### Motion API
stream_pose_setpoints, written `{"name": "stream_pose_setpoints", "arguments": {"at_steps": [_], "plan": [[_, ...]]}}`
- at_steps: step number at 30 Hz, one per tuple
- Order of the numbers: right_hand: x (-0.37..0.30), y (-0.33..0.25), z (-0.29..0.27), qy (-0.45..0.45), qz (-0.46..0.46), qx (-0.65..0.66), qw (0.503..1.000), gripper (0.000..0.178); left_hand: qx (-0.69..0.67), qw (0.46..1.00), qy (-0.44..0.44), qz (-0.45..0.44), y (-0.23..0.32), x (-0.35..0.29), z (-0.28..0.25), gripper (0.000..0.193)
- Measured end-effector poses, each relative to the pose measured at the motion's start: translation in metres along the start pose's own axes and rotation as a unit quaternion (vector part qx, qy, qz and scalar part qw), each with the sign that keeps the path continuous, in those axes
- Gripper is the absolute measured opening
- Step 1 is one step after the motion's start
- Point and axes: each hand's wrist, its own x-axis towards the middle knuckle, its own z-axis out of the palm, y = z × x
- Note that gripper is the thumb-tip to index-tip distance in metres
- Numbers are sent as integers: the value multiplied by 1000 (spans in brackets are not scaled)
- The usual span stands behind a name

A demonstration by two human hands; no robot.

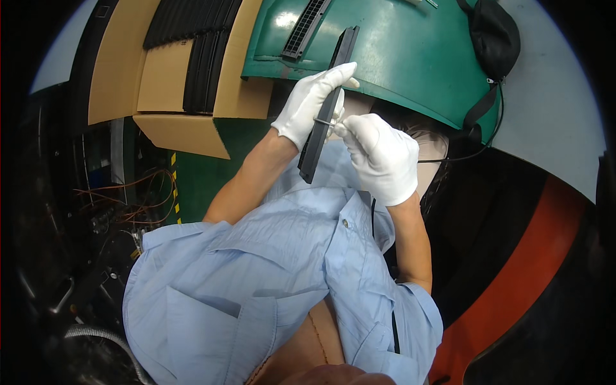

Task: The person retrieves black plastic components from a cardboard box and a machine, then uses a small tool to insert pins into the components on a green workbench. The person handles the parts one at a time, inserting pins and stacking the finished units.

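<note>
Left gloved hand (311, 102) wraps the black plastic strip (312, 151), its long axis running outward past the grip and back toward the torso. Right gloved hand (383, 157), just right, pinches a thin metal rod (325, 122) crosswise over it.

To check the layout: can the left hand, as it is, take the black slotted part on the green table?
Probably not as it stands: the left hand grips a black bar, though the slotted part looks uncovered just beyond.
</note>
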Motion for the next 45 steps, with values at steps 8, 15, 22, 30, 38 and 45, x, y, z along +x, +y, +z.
{"name": "stream_pose_setpoints", "arguments": {"at_steps": [8,15,22,30,38,45], "plan": [[-24,-7,-1,-22,-95,-69,993,9,-15,1000,20,-9,-12,7,-5,36],[-42,-27,-1,-51,-108,-14,993,12,3,999,31,10,-8,10,-4,38],[-34,-30,-10,-16,-66,-8,998,16,-24,999,22,-36,-10,-5,6,53],[-39,-13,-7,31,-39,-11,999,23,-81,992,-22,-94,-32,-31,3,57],[-30,0,-25,29,-1,-50,998,18,4,996,-40,-80,-34,-66,13,60],[-6,13,-36,92,14,-70,993,13,37,993,-51,-103,-32,-72,14,62]]}}
